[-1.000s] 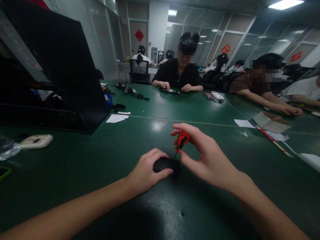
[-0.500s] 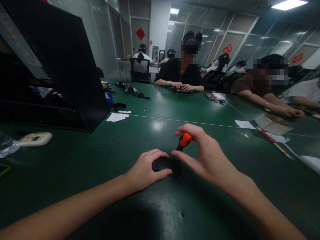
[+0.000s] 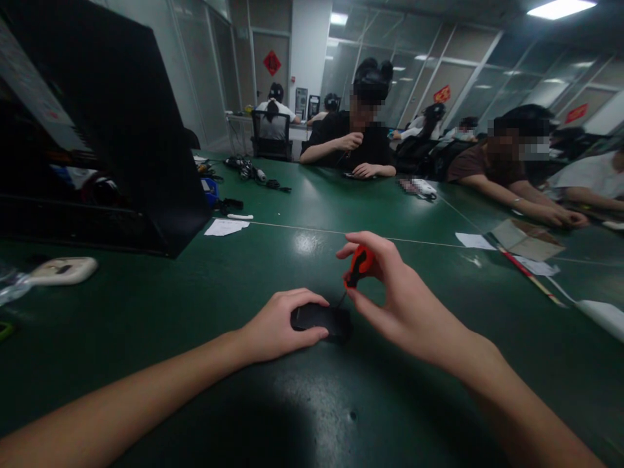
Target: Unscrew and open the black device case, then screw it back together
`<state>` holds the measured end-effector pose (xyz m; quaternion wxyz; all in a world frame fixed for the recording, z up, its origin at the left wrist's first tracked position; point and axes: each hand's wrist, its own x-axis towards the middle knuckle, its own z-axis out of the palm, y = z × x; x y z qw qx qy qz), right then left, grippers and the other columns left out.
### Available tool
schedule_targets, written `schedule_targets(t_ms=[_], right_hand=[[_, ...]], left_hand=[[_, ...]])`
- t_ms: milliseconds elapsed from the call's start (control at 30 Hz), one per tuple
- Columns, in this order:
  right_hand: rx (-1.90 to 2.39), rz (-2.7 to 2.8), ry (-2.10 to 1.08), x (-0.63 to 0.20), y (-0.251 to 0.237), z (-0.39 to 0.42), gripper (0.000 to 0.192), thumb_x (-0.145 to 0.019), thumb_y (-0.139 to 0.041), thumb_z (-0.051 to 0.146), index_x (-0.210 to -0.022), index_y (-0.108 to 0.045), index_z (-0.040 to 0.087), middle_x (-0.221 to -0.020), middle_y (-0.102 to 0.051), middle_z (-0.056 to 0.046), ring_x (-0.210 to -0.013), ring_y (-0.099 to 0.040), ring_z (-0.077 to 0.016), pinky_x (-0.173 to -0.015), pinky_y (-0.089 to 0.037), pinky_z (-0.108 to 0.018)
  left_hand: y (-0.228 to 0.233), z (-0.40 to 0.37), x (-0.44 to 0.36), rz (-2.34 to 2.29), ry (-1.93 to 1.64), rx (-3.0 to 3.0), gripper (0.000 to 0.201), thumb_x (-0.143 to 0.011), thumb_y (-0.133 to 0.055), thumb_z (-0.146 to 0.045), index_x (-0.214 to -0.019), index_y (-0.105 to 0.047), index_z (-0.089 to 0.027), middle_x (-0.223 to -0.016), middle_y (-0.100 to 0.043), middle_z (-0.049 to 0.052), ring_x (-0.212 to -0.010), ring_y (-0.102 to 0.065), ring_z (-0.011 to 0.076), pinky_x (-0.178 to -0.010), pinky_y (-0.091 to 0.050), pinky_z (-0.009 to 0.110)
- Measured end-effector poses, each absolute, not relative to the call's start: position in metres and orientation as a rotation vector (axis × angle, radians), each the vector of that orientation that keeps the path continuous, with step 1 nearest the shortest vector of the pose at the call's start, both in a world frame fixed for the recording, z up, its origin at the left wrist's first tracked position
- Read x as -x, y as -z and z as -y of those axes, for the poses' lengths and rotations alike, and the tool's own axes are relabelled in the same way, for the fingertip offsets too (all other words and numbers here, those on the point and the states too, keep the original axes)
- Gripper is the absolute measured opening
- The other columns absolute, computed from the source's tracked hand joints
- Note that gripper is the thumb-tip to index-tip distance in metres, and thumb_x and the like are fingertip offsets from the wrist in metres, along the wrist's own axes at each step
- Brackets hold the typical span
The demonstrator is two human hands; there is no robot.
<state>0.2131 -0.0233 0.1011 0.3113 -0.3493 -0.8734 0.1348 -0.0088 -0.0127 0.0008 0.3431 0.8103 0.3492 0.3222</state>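
The small stubby plastic screwdriver handle (image 3: 359,265) is orange-red with black grip inlays. The flat rounded device (image 3: 319,318) is plain black. The smooth surface (image 3: 146,312) is dark green. A cream oval plastic shell (image 3: 62,270) lies at left; white paper sheet (image 3: 225,227) beyond.

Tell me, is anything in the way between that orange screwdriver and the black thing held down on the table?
Nothing visible. The right hand holds the orange screwdriver tilted over the black device, which the left hand pins to the green table. Its thin shaft reaches the device unobstructed.

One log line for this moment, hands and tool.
left hand: holds black device on table | right hand: grips orange screwdriver, tip down on device
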Motion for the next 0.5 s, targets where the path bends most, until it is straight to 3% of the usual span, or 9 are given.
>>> schedule_targets(t_ms=[200,500], right_hand=[[0.934,2.291,-0.308,-0.212,-0.098,0.021,0.072,-0.086,-0.065,0.010,-0.146,-0.031,0.028,-0.123,-0.059,-0.009,-0.104,-0.064,-0.0236,-0.094,-0.055,-0.045],[0.822,2.109,-0.450,-0.205,-0.090,0.029,0.070,-0.090,-0.067,0.016,-0.148,-0.031,0.033,-0.127,-0.057,-0.009,-0.110,-0.064,-0.0234,-0.098,-0.057,-0.045]], left_hand=[[-0.003,0.013,0.010,-0.836,-0.769,-2.154,0.046,-0.081,-0.078,-0.030,-0.124,-0.064,-0.023,-0.122,-0.070,0.006,-0.113,-0.066,0.0244,-0.099,-0.049,0.037],[0.000,0.013,0.007,-0.851,-0.795,-2.151,0.038,-0.083,-0.077,-0.032,-0.118,-0.066,-0.021,-0.117,-0.072,0.007,-0.107,-0.067,0.0249,-0.094,-0.051,0.037]])
